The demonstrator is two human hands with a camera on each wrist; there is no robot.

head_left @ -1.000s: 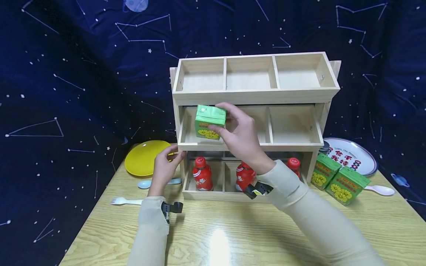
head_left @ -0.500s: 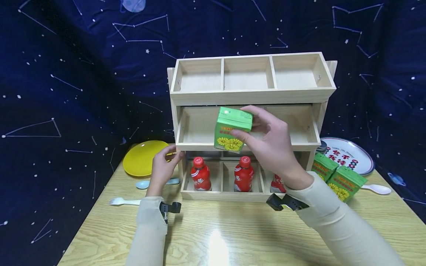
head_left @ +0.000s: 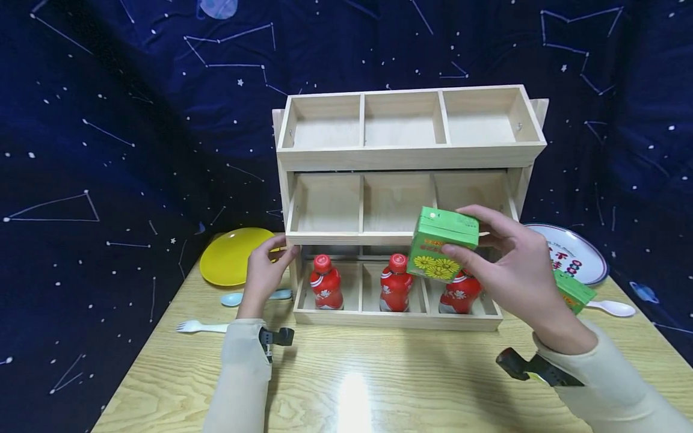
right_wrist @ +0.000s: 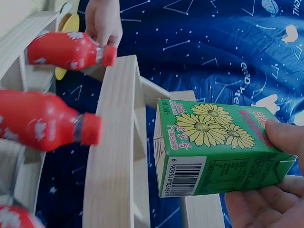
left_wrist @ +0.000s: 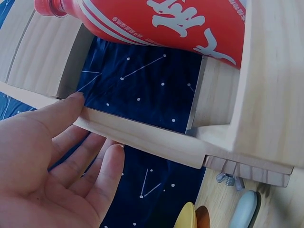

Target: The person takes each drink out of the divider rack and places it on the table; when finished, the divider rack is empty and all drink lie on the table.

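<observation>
My right hand (head_left: 517, 267) holds a green drink carton (head_left: 441, 246) with yellow flowers by its side, in front of the right part of the wooden shelf's middle tier (head_left: 325, 237). In the right wrist view the thumb lies on one face of the carton (right_wrist: 218, 147) and fingers on the opposite side. My left hand (head_left: 265, 276) grips the shelf's left upright; in the left wrist view the thumb and fingers lie on either side of the wooden upright (left_wrist: 142, 137). Red bottles (head_left: 326, 288) stand in the bottom tier's compartments, one in each.
Left of the shelf lie a yellow plate (head_left: 233, 258), a blue spoon (head_left: 233, 299) and a white fork (head_left: 200, 327). To the right are another green carton (head_left: 574, 291), partly hidden by my hand, a white plate (head_left: 592, 258) with red characters and a white spoon (head_left: 617, 308).
My right hand has carried the green carton from the middle tier's left compartment rightward and down, out in front of the shelf. The left hand stays at the upright.
</observation>
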